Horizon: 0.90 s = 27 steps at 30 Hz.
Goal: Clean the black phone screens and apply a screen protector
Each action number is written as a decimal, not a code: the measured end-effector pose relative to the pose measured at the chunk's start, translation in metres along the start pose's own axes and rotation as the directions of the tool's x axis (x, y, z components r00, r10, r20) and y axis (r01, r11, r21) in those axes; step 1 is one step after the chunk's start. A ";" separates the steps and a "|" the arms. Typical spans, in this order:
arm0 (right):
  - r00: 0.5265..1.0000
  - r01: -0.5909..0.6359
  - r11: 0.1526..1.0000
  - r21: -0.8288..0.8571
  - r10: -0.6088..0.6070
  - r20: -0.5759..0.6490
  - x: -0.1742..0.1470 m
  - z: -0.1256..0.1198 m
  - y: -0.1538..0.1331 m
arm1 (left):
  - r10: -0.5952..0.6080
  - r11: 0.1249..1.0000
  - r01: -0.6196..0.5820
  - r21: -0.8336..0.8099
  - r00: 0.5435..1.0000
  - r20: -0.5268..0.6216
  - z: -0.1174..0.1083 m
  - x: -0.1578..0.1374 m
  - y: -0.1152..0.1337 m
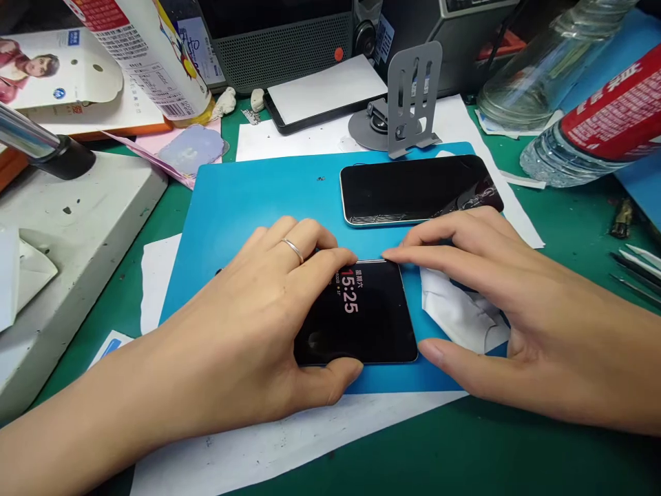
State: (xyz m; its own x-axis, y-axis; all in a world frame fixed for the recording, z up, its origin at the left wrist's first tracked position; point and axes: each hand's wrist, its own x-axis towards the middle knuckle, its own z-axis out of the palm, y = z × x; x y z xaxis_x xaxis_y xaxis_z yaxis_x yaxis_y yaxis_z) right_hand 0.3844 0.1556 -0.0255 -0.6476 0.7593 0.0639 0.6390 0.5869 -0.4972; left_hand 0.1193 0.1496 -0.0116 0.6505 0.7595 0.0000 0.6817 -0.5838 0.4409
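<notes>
A black smartphone (382,324) lies on the blue mat (258,200), its lit screen showing 15:25. My left hand (268,310), with a ring on one finger, spans the phone's left part. Its fingers curl over the far long edge and its thumb rests by the near edge. My right hand (496,289) is spread at the phone's right end. Its index fingertip is at the far edge and its thumb beside the near right corner. Under the right palm lies a crumpled white cloth (459,317). Beyond sits a second phone (413,189) with a cracked corner.
A grey metal phone stand (413,103) and a dark phone with a white screen (330,89) are at the back. A water bottle (593,131) lies tilted at the right, near a glass jar (537,76). A white base (67,227) with a metal post stands left.
</notes>
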 end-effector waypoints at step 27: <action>0.998 -0.045 0.984 -0.171 0.038 -0.042 -0.011 0.012 -0.001 | -0.017 0.995 0.020 0.101 0.999 -0.029 -0.009 -0.007 -0.003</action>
State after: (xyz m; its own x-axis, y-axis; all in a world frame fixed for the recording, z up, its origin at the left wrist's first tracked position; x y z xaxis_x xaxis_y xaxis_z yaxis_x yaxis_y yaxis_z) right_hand 0.3858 0.1434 -0.0361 -0.6046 0.7924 0.0814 0.7291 0.5917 -0.3438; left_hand 0.1093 0.1487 -0.0052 0.6287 0.7775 0.0184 0.7250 -0.5945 0.3477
